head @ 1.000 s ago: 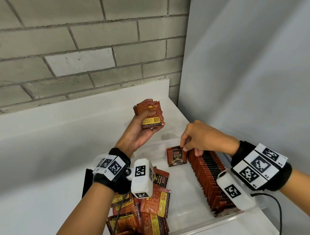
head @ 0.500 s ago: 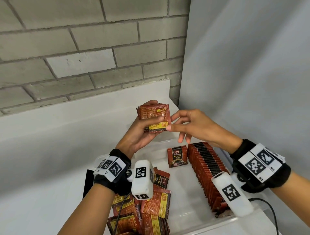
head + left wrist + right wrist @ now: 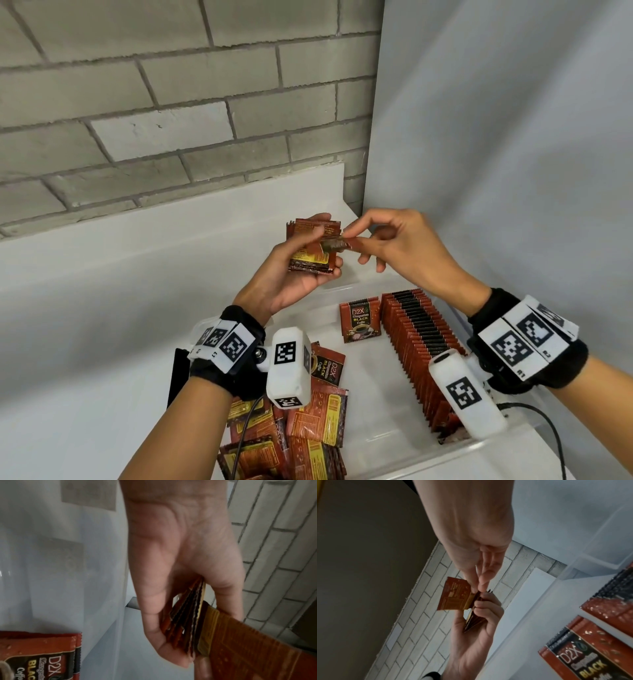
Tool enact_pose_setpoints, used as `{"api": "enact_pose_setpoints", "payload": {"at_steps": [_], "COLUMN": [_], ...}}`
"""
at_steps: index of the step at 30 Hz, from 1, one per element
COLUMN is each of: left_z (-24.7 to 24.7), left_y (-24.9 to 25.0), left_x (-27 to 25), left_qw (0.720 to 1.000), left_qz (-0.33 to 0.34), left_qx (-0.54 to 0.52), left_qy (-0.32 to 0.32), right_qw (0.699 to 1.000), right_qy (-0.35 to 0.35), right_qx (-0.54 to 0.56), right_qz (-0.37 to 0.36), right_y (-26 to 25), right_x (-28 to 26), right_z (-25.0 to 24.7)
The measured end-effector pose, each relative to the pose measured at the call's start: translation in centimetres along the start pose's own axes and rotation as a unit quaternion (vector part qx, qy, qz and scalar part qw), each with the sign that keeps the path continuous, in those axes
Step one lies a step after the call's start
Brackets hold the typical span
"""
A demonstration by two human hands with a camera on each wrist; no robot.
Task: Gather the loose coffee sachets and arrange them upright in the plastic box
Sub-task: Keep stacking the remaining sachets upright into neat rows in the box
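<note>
Pinching one sachet (image 3: 337, 244), the right hand (image 3: 404, 246) is shown above the plastic box (image 3: 376, 404); a stack of sachets (image 3: 310, 251) is gripped by the left hand (image 3: 291, 277).

Grey brick wall (image 3: 164, 102) behind; black object (image 3: 178, 377) beside box.

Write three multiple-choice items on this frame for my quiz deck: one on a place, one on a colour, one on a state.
1. Where is the upright row?
A. box's right side
B. box's left side
C. on the ledge

2. The sachets' main colour?
A. blue
B. red-brown
C. green

3. What is the right hand doing?
A. resting flat
B. pinching one sachet
C. gripping the box

Answers: 1 A, the row stands along the right wall; 2 B, all packs show it; 3 B, it pinches it at the left hand's stack.
</note>
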State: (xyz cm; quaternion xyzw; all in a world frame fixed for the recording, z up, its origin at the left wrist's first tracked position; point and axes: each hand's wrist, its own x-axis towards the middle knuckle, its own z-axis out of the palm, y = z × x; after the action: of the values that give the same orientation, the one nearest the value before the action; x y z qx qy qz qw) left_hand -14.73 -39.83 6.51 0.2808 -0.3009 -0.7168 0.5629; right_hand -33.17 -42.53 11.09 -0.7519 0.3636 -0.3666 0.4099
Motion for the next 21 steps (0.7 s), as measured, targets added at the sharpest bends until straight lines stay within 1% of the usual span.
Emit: {"api": "enact_pose_setpoints", "payload": {"at_steps": [3,6,8,10,11,12,14,15,17,19,21], "left_z": [-0.1,0.3,0.4,0.4,0.3,0.3,0.3,0.3,0.3,0.3,0.3], "left_y": [0.0,0.1,0.0,0.0,0.0,0.0,0.0,-0.1,-0.1,-0.1,0.0], "left_x": [-0.2,-0.4,-0.4,-0.2,-0.1,0.0,0.0,0.0,0.0,0.1,0.1], "left_qw": [1.000,0.999,0.999,0.998,0.998,0.998,0.998,0.997,0.997,0.997,0.997], "left_qz": [0.006,0.005,0.010,0.028,0.037,0.045,0.060,0.064,0.061,0.054,0.048], "left_qx": [0.006,0.004,0.009,0.007,0.004,0.000,-0.004,-0.005,-0.013,-0.024,-0.023], "left_qy": [0.022,0.048,0.051,0.049,0.046,0.043,0.035,0.033,0.033,0.040,0.052], "right_qw": [0.999,0.999,0.999,0.992,0.986,0.979,0.967,0.964,0.962,0.965,0.970], "right_qy": [-0.006,-0.018,-0.010,0.008,0.005,-0.015,-0.089,-0.119,-0.136,-0.116,-0.082], "right_qx": [-0.028,-0.035,-0.004,0.057,0.083,0.091,0.073,0.064,0.075,0.090,0.088], "right_qz": [-0.014,0.006,0.045,0.109,0.147,0.183,0.225,0.229,0.223,0.217,0.210], "right_y": [0.3,0.4,0.5,0.3,0.1,0.0,0.2,0.3,0.5,0.7,0.7], "right_x": [-0.1,-0.2,-0.2,-0.2,-0.3,-0.4,-0.8,-1.0,-1.2,-1.0,-0.7], "right_z": [0.1,0.1,0.2,0.3,0.4,0.5,0.7,0.9,1.1,0.9,0.4]}}
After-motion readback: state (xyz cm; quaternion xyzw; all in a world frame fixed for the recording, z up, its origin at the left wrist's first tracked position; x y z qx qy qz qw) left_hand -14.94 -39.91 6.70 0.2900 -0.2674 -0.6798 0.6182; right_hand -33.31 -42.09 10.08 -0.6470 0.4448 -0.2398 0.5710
